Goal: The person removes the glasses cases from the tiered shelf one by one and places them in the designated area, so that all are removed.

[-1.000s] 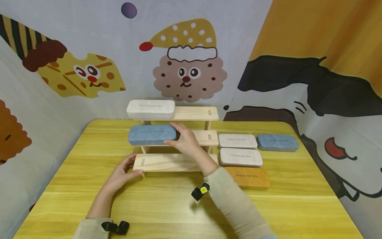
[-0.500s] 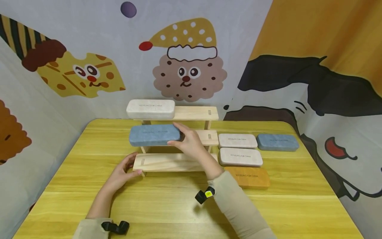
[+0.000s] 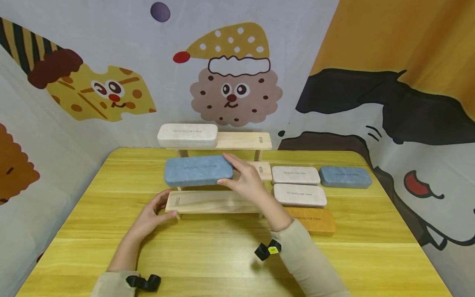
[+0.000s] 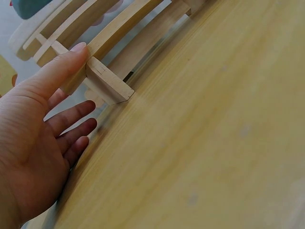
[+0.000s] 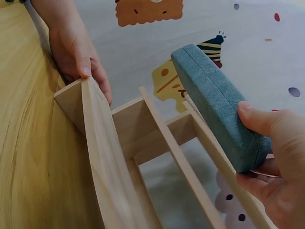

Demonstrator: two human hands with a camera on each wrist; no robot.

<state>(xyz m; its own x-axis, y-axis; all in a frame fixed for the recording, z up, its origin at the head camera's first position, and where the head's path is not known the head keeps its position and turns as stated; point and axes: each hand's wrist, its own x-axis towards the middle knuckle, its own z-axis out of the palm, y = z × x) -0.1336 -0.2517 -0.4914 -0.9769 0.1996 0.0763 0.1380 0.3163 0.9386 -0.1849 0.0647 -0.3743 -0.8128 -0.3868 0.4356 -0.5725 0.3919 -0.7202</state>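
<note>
A blue glasses case (image 3: 198,170) is held at its right end by my right hand (image 3: 246,179), thumb on the near side and fingers on the far side. In the right wrist view the blue case (image 5: 214,100) hangs above the boards, clear of them. My left hand (image 3: 152,214) grips the left end of the lowest step of a three-tier wooden rack (image 3: 215,202). In the left wrist view its thumb lies on the board's end, the index finger is partly hidden behind, and the other fingers are loosely bent. A white case (image 3: 187,135) lies on the left of the top step.
Right of the rack on the wooden table (image 3: 208,255) lie two whitish cases (image 3: 295,175), another blue case (image 3: 345,177) and an orange case (image 3: 315,220), partly covered by my right forearm. A cartoon-printed cloth (image 3: 148,49) hangs behind the table.
My right hand has lifted the blue case off the middle step and drawn it right and toward me, slightly tilted. The left hand has stayed at the lowest step.
</note>
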